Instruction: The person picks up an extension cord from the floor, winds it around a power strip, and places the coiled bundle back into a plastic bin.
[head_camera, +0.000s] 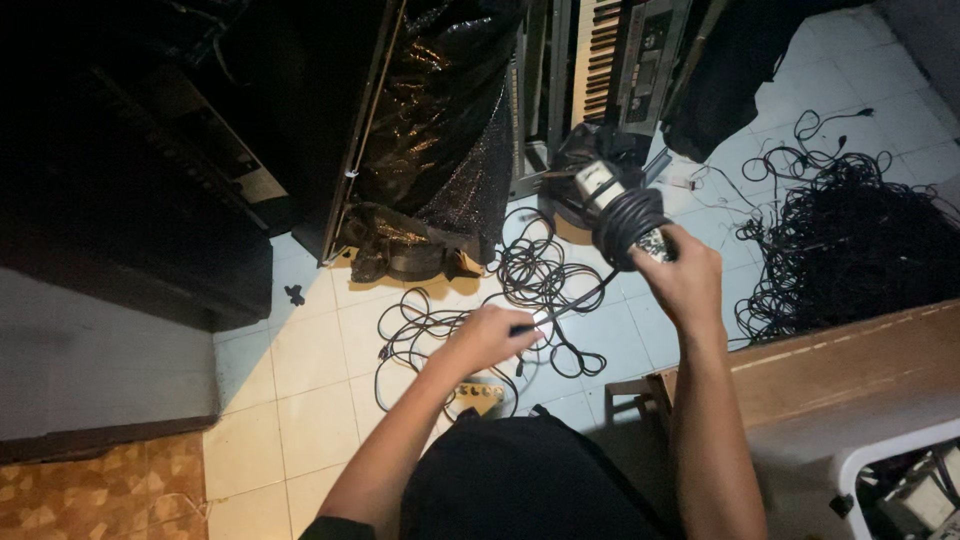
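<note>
Dark fabric over my lap (520, 480) fills the bottom of the view, both forearms reaching out above it. Left hand (490, 338) is pinched closed on a run of black cable (575, 303), a little below and left of the other grip. Right hand (685, 280) is clenched around a pale, stick-shaped device (605, 185) with the cable coiled (630, 225) tight about its middle, just above the fingers. Its long axis tilts up and away to the left, far end aimed at the keyboard (600, 50) against the wall. Beneath the left grip, slack cable lies in loose loops (535, 275) on the tiled floor (300, 400); right of the right grip sits a wooden bench edge (840, 360), and beyond it a dense black tangle of wire (860, 250). As I judge it, the risk is the floor loops snagging or knotting as slack is drawn, jerking the line taut and letting the wound turns slide off the device.
</note>
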